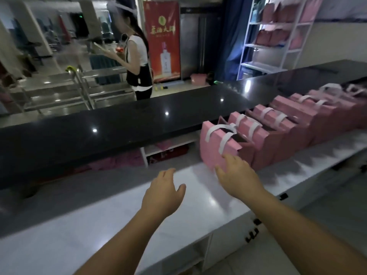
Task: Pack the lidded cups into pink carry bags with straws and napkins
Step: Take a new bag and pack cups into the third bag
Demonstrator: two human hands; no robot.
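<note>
Here, a row of pink bags (278, 128) with white handles is shown standing on the white counter (99, 221), running from the frame's centre right toward the upper right. The nearest bag (213, 149) is seen at the row's left end, upright and open-topped. The right hand (236, 173) is held with fingers extended and loosely spread, its fingertips at that bag's lower front face; actual contact cannot be told. The left hand (163, 192) is held flat and spread above the bare counter at centre, nothing gripped. A black raised ledge (139, 120) is seen behind the counter. A person (139, 62) stands at upper left, beside a red banner (161, 38). Shelves (278, 36) holding pink bags are visible at upper right.
</note>
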